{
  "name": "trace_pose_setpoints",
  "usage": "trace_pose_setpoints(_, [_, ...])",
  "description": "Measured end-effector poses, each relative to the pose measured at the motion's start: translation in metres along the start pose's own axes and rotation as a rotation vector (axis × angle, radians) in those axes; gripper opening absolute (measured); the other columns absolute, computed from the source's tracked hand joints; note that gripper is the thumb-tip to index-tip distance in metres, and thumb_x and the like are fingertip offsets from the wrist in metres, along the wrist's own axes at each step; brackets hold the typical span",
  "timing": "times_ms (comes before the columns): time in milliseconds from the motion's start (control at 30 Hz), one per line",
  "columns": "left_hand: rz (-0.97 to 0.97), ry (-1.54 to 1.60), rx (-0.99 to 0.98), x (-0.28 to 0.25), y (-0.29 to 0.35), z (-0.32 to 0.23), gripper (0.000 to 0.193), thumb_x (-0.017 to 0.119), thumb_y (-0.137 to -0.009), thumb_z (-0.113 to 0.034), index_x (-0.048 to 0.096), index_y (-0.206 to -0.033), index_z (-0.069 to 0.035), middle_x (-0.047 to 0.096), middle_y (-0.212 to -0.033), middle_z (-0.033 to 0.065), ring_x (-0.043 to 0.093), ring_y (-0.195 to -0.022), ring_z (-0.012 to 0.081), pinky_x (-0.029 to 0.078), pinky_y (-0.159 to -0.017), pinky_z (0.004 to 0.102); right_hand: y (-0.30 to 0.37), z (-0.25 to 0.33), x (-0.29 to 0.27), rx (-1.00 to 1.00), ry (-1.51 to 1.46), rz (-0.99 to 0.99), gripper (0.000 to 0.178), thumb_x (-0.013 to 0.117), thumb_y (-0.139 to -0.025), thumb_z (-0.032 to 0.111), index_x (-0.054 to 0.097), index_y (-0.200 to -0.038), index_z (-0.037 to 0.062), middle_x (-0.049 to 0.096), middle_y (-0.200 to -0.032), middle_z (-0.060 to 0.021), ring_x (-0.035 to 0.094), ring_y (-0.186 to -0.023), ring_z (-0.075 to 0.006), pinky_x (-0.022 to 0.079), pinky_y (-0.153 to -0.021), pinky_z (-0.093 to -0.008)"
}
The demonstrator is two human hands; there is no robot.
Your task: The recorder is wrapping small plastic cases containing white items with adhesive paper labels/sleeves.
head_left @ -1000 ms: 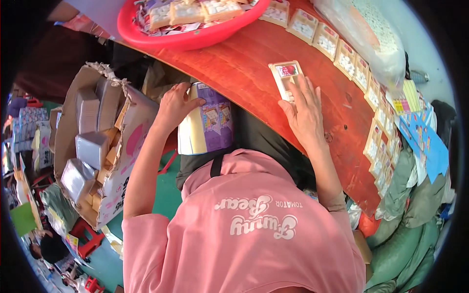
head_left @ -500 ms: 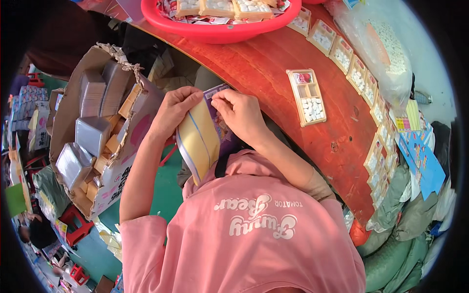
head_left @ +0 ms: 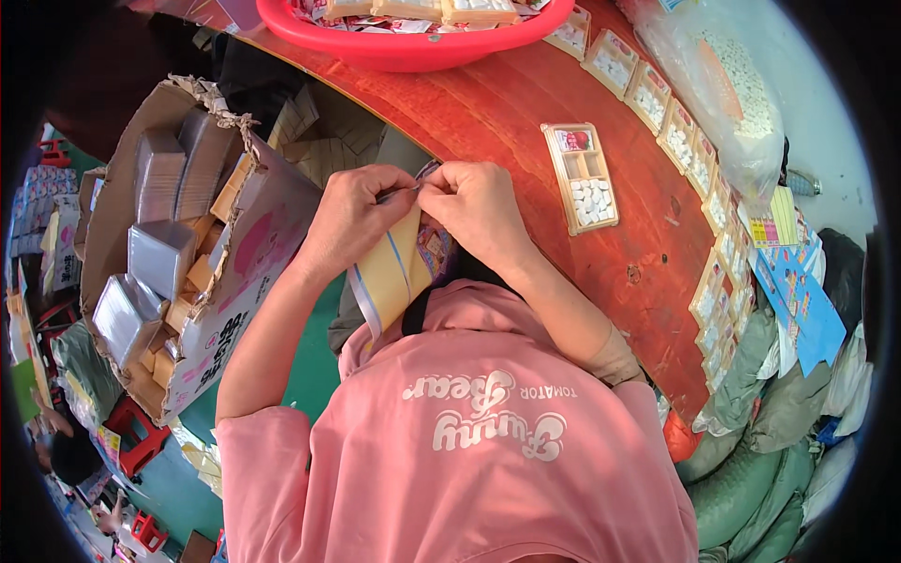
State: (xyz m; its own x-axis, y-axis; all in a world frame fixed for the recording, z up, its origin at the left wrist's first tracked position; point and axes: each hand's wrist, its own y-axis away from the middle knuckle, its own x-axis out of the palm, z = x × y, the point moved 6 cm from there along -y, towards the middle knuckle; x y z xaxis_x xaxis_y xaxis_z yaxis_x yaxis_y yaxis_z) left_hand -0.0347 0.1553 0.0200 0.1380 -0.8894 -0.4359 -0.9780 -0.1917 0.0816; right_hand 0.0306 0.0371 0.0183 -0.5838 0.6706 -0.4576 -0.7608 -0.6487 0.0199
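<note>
In front of my body, both hands are closed at the top of a printed sheet [head_left: 387, 272], pale yellow with blue lines. My left hand [head_left: 361, 216] pinches its upper edge. Close beside it, almost touching, my right hand [head_left: 477, 211] is pinched too; what its fingertips grip is partly hidden. A purple patterned piece [head_left: 436, 251] shows behind and beside the yellow side; I cannot tell whether they are one sheet. On the table right of my hands lies a compartment tray [head_left: 568, 166] with white pieces and a red-printed packet in it.
A red basin [head_left: 413, 56] with trays and packets stands on the curved reddish table [head_left: 469, 122]. Several filled trays [head_left: 648, 98] line its far right edge, near a clear bag of white pieces [head_left: 741, 94]. Left stands a carton [head_left: 235, 281] with clear plastic lids and trays.
My left hand has moved right and up along the sheet, meeting my right hand. The sheet has shifted, and less of its purple side shows. The whole view has moved slightly.
</note>
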Motion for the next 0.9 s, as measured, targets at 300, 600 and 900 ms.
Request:
trace_pose_setpoints(300, [0.061,0.219,-0.115,0.008,0.0,0.015,0.02,0.057,-0.08,-0.015,0.063,-0.087,0.003,0.063,-0.072,0.0079,0.059,-0.066,0.0119,0.047,-0.062,0.0278,0.011,-0.026,0.001,0.262,-0.31,0.016,0.014,0.06,-0.079,0.009,0.064,-0.079,-0.0052,0.064,-0.066,-0.0081,0.063,-0.059,-0.0112,0.05,-0.054,-0.0233])
trace_pose_setpoints(600, [0.18,0.418,-0.409,0.006,-0.003,0.038,0.023,0.062,-0.082,-0.02,0.066,-0.088,0.002,0.06,-0.067,0.001,0.054,-0.057,0.0069,0.044,-0.054,0.0231,0.005,-0.005,-0.017,-0.451,0.057,-0.15,0.021,0.056,-0.085,-0.001,0.062,-0.105,0.0006,0.063,-0.101,-0.0114,0.064,-0.083,-0.0176,0.054,-0.069,-0.0272])
trace_pose_setpoints(900, [0.193,0.268,-0.386,-0.011,-0.017,0.072,0.023,0.069,-0.079,-0.021,0.067,-0.086,0.001,0.061,-0.065,0.0006,0.054,-0.057,0.0064,0.044,-0.052,0.0246,0.054,-0.01,-0.05,-0.563,0.166,0.105,0.005,0.064,-0.077,0.001,0.062,-0.081,0.0026,0.065,-0.09,-0.0105,0.064,-0.072,-0.022,0.052,-0.063,-0.0322])
